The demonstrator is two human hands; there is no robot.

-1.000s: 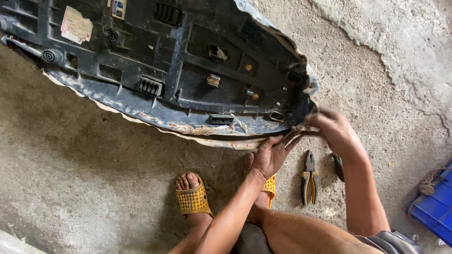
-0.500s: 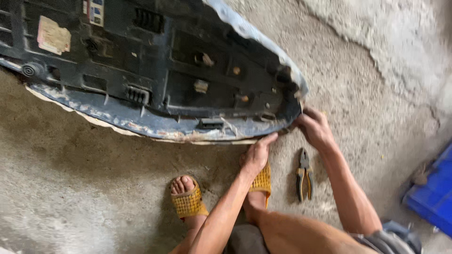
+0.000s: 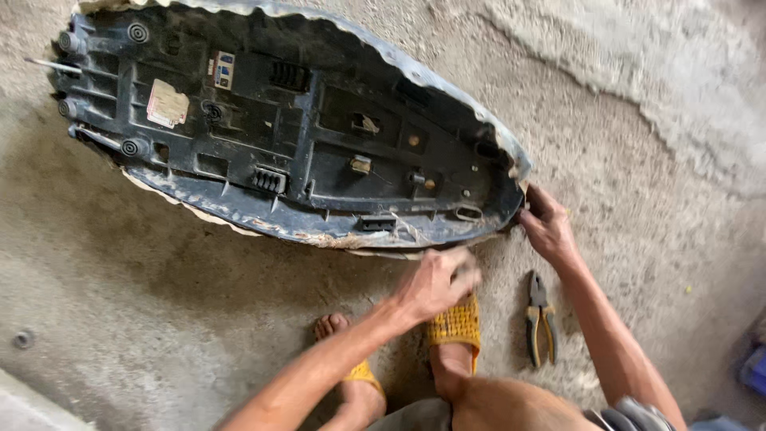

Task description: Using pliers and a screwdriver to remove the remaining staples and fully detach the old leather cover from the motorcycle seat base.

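A black plastic motorcycle seat base (image 3: 303, 152) lies upside down on the concrete floor, with a torn, frayed cover edge (image 3: 375, 247) along its near side. My right hand (image 3: 546, 225) grips the narrow right end of the seat at the cover's edge. Just below the near edge, over my right foot, my left hand (image 3: 435, 283) is blurred with its fingers curled. Whether it holds anything is unclear.
Yellow-handled pliers (image 3: 540, 318) lie on the floor to the right of my feet, which are in yellow sandals (image 3: 456, 323). A blue crate (image 3: 754, 369) shows at the right edge. A small round fitting (image 3: 22, 339) sits in the floor at the left.
The view has shifted so more of the seat's left end shows. My left hand has drawn back slightly from the seat's near edge. My right hand stays at the seat's right end.
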